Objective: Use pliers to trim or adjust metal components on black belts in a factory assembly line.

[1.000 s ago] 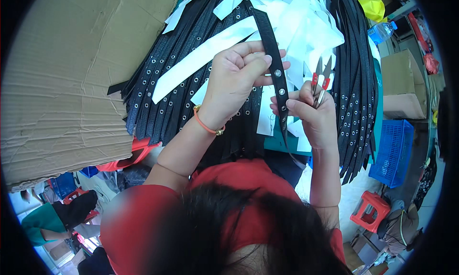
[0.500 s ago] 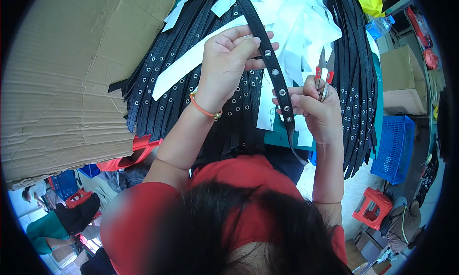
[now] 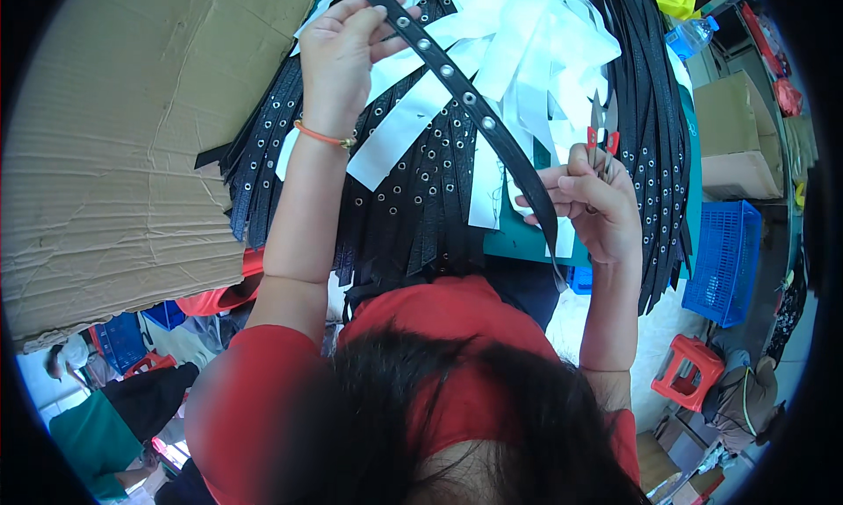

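Brown cardboard: a large corrugated cardboard sheet (image 3: 114, 154) fills the left of the view, creased and lying flat beside the pile of straps.
Strap pile: black studded straps (image 3: 395, 198) with rows of metal eyelets fan out across the work surface, their ends hanging over the near edge toward the person.
White strips: white paper strips (image 3: 518, 75) lie mixed over the pile, most of them toward the far side.
Left hand: the left hand (image 3: 338, 53) is raised over the pile, an orange bracelet (image 3: 320, 136) at the wrist; thumb and fingers are pinched on the upper part of one black eyelet strap (image 3: 465, 101).
Held strap: it runs on a slant from the left hand, top centre, down to the right hand, its loose tail hanging below that hand; it is lifted clear of the pile.
Right hand: the right hand (image 3: 588, 206) is curled closed, its fingers gripping the lower part of the strap while the same fist holds small red-handled snips (image 3: 601, 132), blades pointing up and away.
Right side: a cardboard box (image 3: 733, 145), a blue plastic crate (image 3: 724, 259) and a red plastic stool (image 3: 689, 373) stand on the floor beyond the surface.
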Demonstrator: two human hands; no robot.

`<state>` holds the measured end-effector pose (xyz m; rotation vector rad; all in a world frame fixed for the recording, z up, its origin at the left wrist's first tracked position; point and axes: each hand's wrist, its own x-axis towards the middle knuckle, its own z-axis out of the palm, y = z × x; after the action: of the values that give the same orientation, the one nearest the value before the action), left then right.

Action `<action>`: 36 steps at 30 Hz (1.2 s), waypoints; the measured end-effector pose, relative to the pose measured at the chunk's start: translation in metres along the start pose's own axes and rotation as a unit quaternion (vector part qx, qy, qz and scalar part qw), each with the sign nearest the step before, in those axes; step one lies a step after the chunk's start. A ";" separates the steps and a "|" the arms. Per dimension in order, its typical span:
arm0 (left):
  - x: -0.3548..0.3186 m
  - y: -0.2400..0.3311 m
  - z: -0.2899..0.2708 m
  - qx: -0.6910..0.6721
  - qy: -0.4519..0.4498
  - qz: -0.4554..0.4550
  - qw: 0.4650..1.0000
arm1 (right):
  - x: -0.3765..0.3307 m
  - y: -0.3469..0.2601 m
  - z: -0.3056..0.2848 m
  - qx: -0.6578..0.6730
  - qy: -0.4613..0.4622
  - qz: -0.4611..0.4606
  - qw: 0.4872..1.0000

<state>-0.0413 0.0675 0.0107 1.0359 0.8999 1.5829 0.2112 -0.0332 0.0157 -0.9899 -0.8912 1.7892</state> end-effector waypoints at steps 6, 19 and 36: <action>0.002 0.002 -0.015 0.025 0.033 0.006 0.999 | -0.018 0.000 -0.013 -0.068 0.019 0.006 0.997; -0.096 -0.002 0.027 0.289 -0.183 -0.214 0.915 | 0.040 0.004 0.014 -0.122 0.040 -0.065 0.990; -0.024 0.033 -0.013 0.081 -0.100 0.022 0.991 | -0.026 -0.002 -0.002 -0.108 -0.041 0.017 0.993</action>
<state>-0.0617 0.0360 0.0317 1.3129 0.8837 1.4300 0.2218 -0.0563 0.0232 -1.0795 -1.1444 1.8004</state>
